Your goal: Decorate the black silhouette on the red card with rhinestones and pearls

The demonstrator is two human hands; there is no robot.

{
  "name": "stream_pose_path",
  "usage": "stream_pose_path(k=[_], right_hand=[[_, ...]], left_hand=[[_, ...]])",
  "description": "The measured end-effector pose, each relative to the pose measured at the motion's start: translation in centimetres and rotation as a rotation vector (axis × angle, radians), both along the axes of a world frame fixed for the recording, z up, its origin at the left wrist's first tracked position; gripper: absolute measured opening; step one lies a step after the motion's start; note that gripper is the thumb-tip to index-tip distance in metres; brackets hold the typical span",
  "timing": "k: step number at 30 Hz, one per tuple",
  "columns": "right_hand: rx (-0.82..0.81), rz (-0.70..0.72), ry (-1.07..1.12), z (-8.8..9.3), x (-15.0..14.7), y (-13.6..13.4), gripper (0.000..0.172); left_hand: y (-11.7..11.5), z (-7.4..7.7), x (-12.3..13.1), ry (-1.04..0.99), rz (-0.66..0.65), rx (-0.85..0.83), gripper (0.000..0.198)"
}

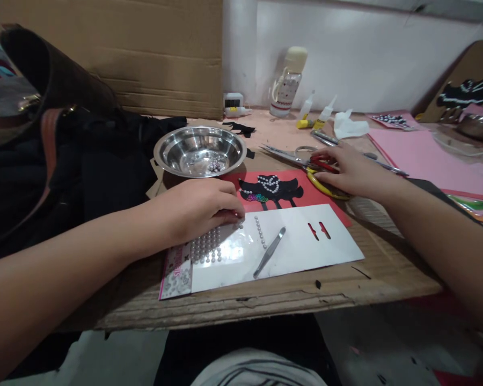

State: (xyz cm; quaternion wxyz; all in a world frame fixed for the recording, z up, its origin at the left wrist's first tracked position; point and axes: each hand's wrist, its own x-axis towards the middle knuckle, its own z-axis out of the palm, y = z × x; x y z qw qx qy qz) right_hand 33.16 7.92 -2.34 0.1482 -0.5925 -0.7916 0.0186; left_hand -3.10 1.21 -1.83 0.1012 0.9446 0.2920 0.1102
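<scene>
My left hand is closed in a pinch over the pearl sticker sheet; whatever its fingertips hold is too small to make out. That sheet lies on a white card, where silver tweezers rest beside a short row of pearls. Behind the card is red paper bearing a black cutout decorated with pearls and sequins. My right hand has its fingers curled on the red and yellow handles of the scissors, whose blades point left.
A steel bowl stands behind my left hand. Farther back are a bottle, glue tubes and crumpled tissue. Pink paper lies right; a bag and dark cloth fill the left. The wooden edge is in front.
</scene>
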Motion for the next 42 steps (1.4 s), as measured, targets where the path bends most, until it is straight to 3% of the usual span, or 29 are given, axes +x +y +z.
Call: stream_pose_path(k=[4,8,10,13,16,18,26,36,42], right_hand=[[0.111,0.002,0.054,1.5,-1.9,-1.7,0.042],[0.165,0.152,0.14,2.7,-4.9,-3.9,0.034],[0.105,0.211,0.17,3.3,-6.8,-5.2,0.027],[-0.138,0.288,0.176,4.0,-9.9,-7.2,0.021],[-0.308,0.426,0.275,3.4,-12.3,-8.4,0.014],[-0.377,0.444,0.351,2.5,-13.2,-8.7,0.012],[-0.376,0.493,0.464,-0.4,-13.8,-8.0,0.005],[-0.349,0.5,0.535,-0.9,-14.0,-8.2,0.006],[-0.362,0.469,0.502,-0.5,-13.9,-8.3,0.005]], left_hand=[[-0.1,0.3,0.1,-0.005,-0.005,-0.018,0.021],[-0.2,0.8,0.3,0.036,0.013,-0.013,0.018],[-0.3,1.0,0.2,0.038,0.039,-0.034,0.018],[-0.4,1.1,0.1,0.025,0.102,-0.109,0.018],[-0.4,1.3,-0.1,0.002,0.135,-0.178,0.02],[-0.4,1.4,-0.1,-0.017,0.138,-0.209,0.021],[-0.5,1.6,-0.2,-0.061,0.123,-0.293,0.02],[0.1,1.4,-0.4,-0.133,0.113,-0.275,0.023],[-0.2,2.0,-0.4,-0.055,0.168,-0.294,0.028]])
